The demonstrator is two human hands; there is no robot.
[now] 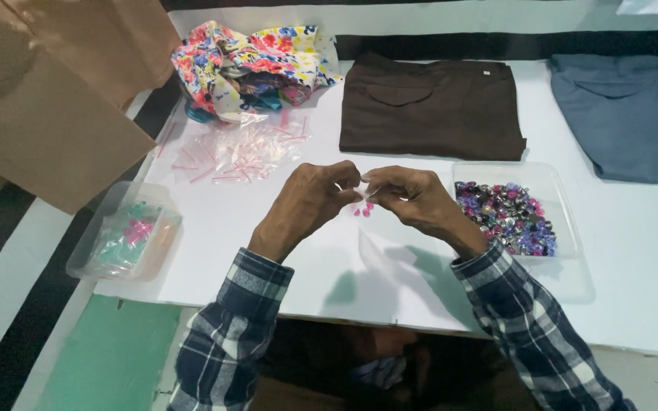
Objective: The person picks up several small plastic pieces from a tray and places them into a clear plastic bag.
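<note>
My left hand [310, 199] and my right hand [413, 198] meet above the white table [268, 251], fingertips pinched together on a small clear plastic bag [361, 188]. A few small pink beads [363, 209] show just beneath the fingers. A clear tray [550, 179] of mixed purple, silver and pink beads sits right of my right hand. A pile of empty small zip bags with red strips [237, 156] lies beyond my left hand.
A clear container [97, 236] holding bagged green and pink items stands at the left edge. Folded brown garment [432, 103], blue-grey garment [634, 106] and floral fabric [253, 65] lie at the back. A brown cardboard box [47, 106] is far left.
</note>
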